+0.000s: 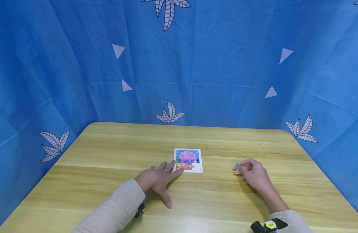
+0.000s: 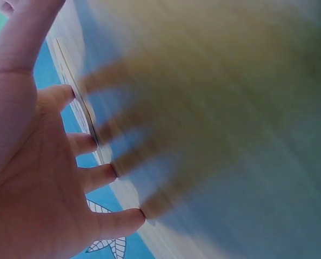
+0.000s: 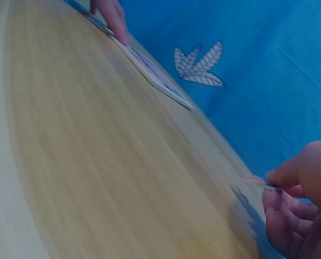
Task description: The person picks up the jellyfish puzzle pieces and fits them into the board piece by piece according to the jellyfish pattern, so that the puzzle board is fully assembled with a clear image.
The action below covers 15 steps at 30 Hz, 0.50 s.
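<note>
A white-framed jigsaw puzzle with a pink jellyfish picture lies flat on the table, a white gap at its lower right corner. Spread out, my left hand has its index finger and thumb side at the puzzle's lower left edge. In the left wrist view the left hand's fingertips touch the tabletop. To the right of the puzzle, my right hand pinches a colourful puzzle piece between thumb and fingers. The right wrist view shows that piece edge-on, held just above the table.
The wood-grain table has rounded far corners. Behind it and at both sides hangs a blue curtain with white leaf and triangle prints. Dark straps sit on the wrists over light sleeves.
</note>
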{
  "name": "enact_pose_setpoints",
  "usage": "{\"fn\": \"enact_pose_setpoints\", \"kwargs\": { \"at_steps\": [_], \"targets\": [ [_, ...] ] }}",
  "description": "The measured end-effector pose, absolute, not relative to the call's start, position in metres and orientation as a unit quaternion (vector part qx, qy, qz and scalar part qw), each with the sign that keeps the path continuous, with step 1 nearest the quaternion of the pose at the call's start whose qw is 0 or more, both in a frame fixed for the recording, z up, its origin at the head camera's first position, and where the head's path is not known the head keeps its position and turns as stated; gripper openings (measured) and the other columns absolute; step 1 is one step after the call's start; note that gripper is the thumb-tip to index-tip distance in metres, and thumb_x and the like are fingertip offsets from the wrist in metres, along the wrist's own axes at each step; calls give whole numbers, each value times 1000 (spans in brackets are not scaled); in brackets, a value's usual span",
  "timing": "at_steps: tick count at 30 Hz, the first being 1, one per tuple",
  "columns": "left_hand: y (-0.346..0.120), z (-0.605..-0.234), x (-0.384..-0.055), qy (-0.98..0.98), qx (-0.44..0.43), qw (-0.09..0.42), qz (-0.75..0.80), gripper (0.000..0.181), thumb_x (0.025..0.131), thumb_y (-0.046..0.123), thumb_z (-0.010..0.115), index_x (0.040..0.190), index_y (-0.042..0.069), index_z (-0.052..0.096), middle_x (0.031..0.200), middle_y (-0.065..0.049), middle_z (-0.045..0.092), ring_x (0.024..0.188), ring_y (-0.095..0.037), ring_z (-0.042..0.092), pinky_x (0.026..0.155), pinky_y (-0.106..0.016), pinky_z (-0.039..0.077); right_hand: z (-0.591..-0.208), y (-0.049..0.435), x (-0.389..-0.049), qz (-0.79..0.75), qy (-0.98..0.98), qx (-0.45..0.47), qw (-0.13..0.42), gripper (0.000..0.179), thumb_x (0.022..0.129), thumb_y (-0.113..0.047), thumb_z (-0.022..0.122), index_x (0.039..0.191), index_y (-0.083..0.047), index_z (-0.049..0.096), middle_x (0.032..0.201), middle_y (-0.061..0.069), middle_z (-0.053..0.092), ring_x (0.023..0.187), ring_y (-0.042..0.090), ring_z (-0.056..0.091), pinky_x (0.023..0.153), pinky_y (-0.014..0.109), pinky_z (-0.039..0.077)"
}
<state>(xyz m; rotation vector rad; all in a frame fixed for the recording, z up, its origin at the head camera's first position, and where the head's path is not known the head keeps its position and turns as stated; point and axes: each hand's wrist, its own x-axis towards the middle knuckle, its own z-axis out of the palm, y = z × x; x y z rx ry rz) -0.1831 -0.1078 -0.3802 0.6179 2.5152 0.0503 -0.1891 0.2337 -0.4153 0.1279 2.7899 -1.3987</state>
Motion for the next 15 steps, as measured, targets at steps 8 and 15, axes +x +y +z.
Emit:
{"fn": "enact_pose_setpoints", "kwargs": {
  "at_steps": [8,15],
  "targets": [
    [-107,-379,-183,934,230,272,17,124,52,62,81,150,43,7,160,-3,-3,145,-34,4,110,-63,13,-420,207,-198,-466,885,18,13,24,90,-15,61,104,2,56,70,8,59,53,15,57,46,27,49],
    [-106,-379,-183,935,228,270,14,125,51,61,81,150,43,7,160,-4,-2,145,-34,5,110,-63,14,-421,181,-203,-491,870,1,33,21,89,-15,63,103,0,58,63,6,55,50,15,53,42,24,44]
  ]
}}
